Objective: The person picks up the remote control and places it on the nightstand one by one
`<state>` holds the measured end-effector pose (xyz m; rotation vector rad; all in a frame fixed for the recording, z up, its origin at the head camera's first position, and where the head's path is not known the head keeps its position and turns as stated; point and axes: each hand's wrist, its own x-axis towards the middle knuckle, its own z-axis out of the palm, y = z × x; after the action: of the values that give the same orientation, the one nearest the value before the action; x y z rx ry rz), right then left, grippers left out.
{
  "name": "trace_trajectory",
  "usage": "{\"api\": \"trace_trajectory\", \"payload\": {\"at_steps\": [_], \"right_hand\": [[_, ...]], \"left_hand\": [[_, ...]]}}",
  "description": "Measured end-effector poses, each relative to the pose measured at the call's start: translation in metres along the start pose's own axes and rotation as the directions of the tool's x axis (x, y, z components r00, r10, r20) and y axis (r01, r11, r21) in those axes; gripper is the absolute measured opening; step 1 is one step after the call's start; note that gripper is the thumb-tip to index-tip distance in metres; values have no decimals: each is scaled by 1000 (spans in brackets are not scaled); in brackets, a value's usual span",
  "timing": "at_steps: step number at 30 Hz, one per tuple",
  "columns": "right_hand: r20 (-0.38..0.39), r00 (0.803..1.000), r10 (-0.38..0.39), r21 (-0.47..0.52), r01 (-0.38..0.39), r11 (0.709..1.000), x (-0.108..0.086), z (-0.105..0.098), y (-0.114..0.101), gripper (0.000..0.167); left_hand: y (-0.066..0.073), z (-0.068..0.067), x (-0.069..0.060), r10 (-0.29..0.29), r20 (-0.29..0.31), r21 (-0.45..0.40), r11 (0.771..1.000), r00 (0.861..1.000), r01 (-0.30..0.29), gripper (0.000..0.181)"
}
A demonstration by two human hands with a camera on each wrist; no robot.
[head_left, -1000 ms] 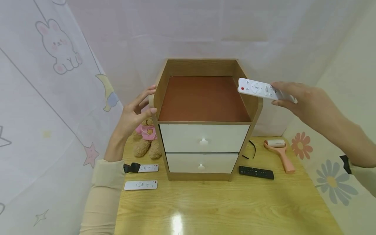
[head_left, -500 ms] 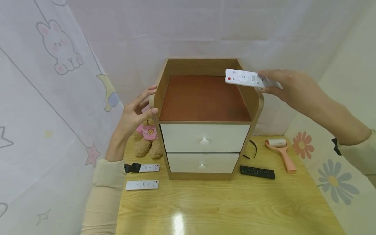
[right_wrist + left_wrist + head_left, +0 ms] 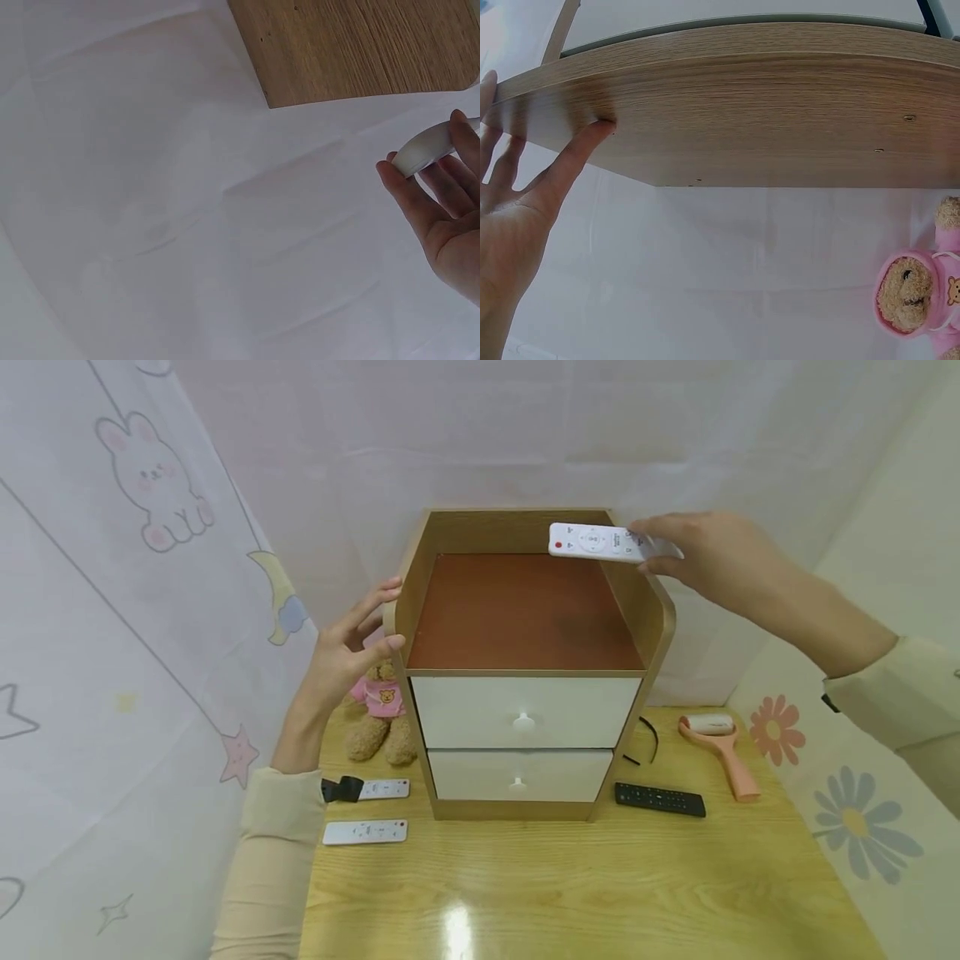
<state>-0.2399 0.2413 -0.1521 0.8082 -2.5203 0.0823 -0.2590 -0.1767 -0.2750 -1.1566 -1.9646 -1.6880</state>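
Note:
My right hand (image 3: 708, 547) pinches one end of a white remote control (image 3: 592, 541), holding it above the right side of the cabinet's open top (image 3: 517, 610). In the right wrist view, thumb and fingers grip the remote's rounded end (image 3: 424, 150). At the cabinet's left side panel (image 3: 742, 112), my left hand (image 3: 337, 652) touches the wood with its fingers spread and extended. Below the top are an upper drawer (image 3: 465, 710) and a lower drawer (image 3: 472, 775), both white with round knobs. The lower drawer looks closed.
Left of the cabinet sits a teddy bear (image 3: 384, 697) in pink, near a white remote with a black strap (image 3: 386, 789) and another white remote (image 3: 366, 832). To the right lie a black remote (image 3: 660, 799), an orange lint roller (image 3: 727, 752) and a thin black band (image 3: 652, 739).
My right hand has carried the white remote leftward and slightly up on the picture, from beside the cabinet to over its top. The left hand stays on the side panel.

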Motion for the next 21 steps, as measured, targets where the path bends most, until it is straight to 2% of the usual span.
{"api": "trace_trajectory", "payload": {"at_steps": [6,15,21], "right_hand": [[35,999,-15,28,14,1000,13,3,1,44],[143,989,-34,43,28,999,38,13,-1,41],[188,981,-49,64,37,997,53,24,-2,41]], "left_hand": [[1,1,1,43,1,-14,999,999,-43,51],[2,2,0,56,-4,-20,998,998,-57,51],[-6,1,1,75,-8,-28,997,997,-75,51]]}}
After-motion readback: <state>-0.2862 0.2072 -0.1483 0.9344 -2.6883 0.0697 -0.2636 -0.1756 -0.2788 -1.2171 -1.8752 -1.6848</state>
